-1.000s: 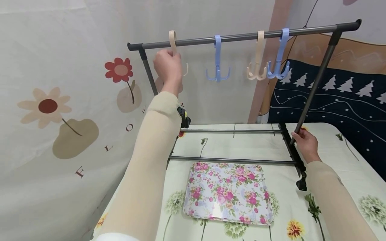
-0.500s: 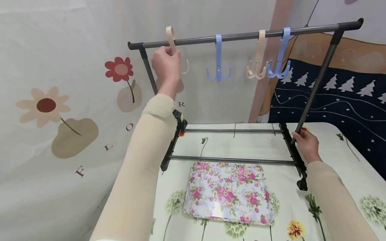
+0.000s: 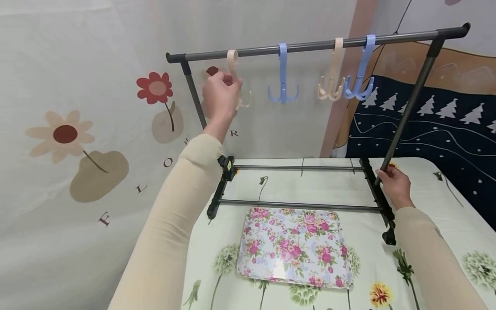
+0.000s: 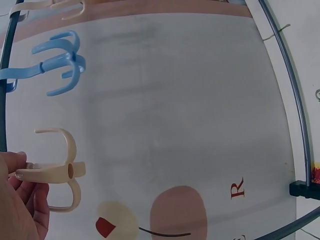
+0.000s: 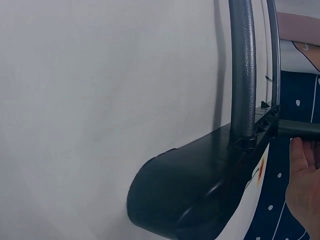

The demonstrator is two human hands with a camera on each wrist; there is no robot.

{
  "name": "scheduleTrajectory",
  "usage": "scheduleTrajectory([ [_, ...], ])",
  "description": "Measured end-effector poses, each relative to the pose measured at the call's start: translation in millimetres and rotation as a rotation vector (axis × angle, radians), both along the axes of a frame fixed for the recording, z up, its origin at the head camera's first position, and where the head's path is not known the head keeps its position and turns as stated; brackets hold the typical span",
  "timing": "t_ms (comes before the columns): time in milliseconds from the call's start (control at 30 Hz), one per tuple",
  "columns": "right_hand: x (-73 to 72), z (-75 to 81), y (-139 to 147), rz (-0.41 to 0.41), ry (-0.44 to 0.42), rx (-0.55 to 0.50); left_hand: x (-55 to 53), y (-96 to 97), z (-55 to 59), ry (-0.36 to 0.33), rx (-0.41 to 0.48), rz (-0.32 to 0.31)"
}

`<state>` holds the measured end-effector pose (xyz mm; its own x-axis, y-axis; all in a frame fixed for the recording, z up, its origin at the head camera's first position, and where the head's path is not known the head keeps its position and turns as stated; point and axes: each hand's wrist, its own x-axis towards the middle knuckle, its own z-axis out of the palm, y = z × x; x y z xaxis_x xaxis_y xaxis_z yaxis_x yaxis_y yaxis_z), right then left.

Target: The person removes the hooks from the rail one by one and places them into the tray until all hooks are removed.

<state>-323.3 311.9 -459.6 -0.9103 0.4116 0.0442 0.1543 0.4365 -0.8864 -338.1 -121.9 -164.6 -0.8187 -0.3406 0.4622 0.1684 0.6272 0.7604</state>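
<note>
My left hand [image 3: 220, 95] pinches a beige four-prong hanging hook [image 4: 52, 173] by its stem. In the head view the hook's curved top overlaps the dark top bar [image 3: 255, 51] of a metal rack; some prongs are hidden behind the hand. Farther along that bar hang a blue hook [image 3: 283, 73], a beige hook [image 3: 336, 69] and another blue hook [image 3: 364, 69]. Low at the right side, my right hand [image 3: 395, 186] grips the rack's slanted upright [image 3: 407, 105] near its foot. The right wrist view shows these fingers against the dark tube.
The rack's black base [image 3: 381, 202] and two lower crossbars [image 3: 302, 206] stand on a flower-printed tablecloth [image 3: 209, 241]. In front lies a floral tray [image 3: 290, 249]. A pale curtain [image 3: 77, 43] hangs at the left and back; dark tree-printed cloth [image 3: 430, 129] lies at the right.
The beige hook in my left hand first rises slightly, then comes down, its top now level with the bar instead of above it. My right hand keeps its grip on the upright.
</note>
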Motion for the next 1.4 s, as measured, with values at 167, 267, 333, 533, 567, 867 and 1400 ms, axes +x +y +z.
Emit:
scheduleTrajectory([
  [167, -0.2, -1.0, 2, 0.005, -0.005, -0.012, -0.8, 2.6, -8.6, 0.03, -0.075, 0.008],
  [267, -1.0, -1.5, 2, 0.008, -0.004, -0.014, -1.2, 3.7, -15.3, 0.056, -0.078, -0.021],
  [333, -1.2, -1.6, 3, 0.01, -0.004, -0.012, -1.3, 4.7, -21.2, 0.073, -0.085, -0.041],
  [533, -1.1, -1.5, 1, -0.001, 0.002, -0.005, 1.1, 11.2, -37.7, 0.116, -0.155, -0.079],
  [567, -0.9, -1.5, 1, -0.001, 0.007, -0.004, 2.3, 12.8, -40.2, 0.122, -0.157, -0.089],
  [867, -1.4, -4.0, 2, 0.009, -0.002, 0.01, 14.1, 26.7, -66.0, 0.085, -0.044, -0.232],
  [1400, -2.3, -5.6, 4, 0.021, -0.008, 0.005, 21.2, 48.2, -121.1, -0.067, 0.049, -0.469],
])
